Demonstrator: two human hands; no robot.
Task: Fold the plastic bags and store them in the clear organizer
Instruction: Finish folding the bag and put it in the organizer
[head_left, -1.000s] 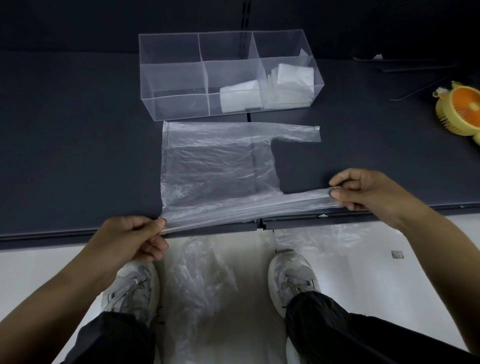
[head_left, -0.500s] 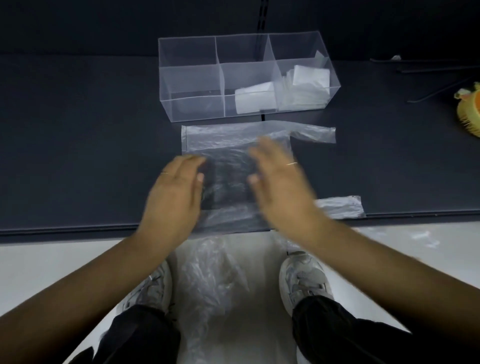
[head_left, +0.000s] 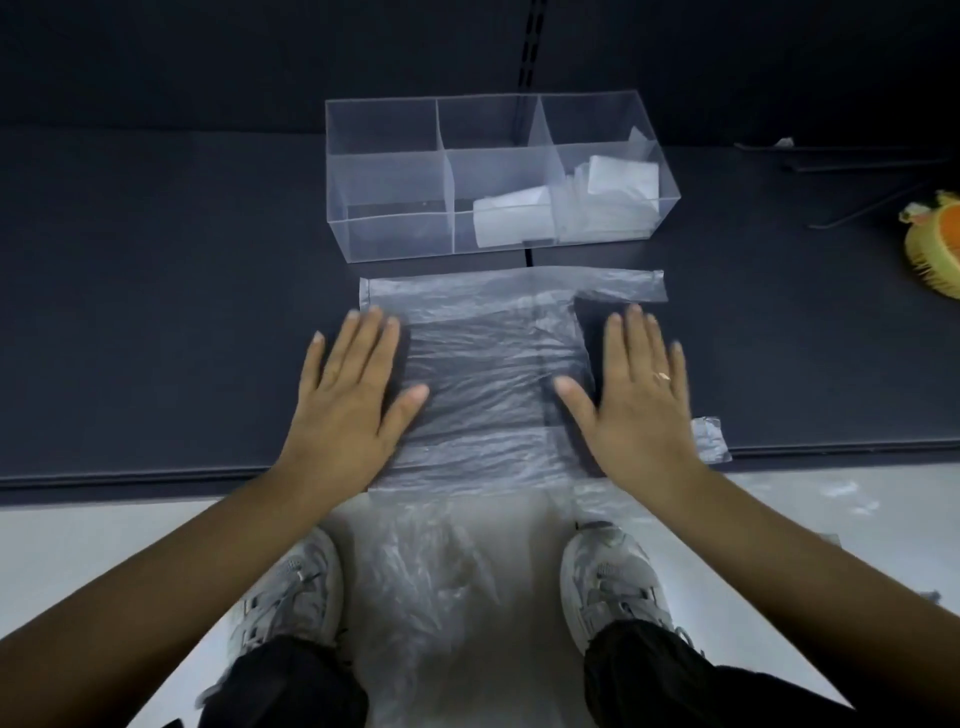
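Observation:
A clear plastic bag lies flat on the dark table, its two handles pointing right. My left hand rests palm down on the bag's left edge, fingers spread. My right hand, also flat with fingers apart, lies over the bag's right side, between the handles. Just behind the bag stands the clear organizer with three compartments. Folded white bags sit in its middle compartment and more folded bags in its right one. Its left compartment holds nothing.
More loose plastic bags lie on the pale floor between my two shoes. A yellow and orange object sits at the table's right edge. Thin dark rods lie at the back right.
My hands let go of the bag's near edge and handle, came down flat on its middle, then slid apart to its left and right sides.

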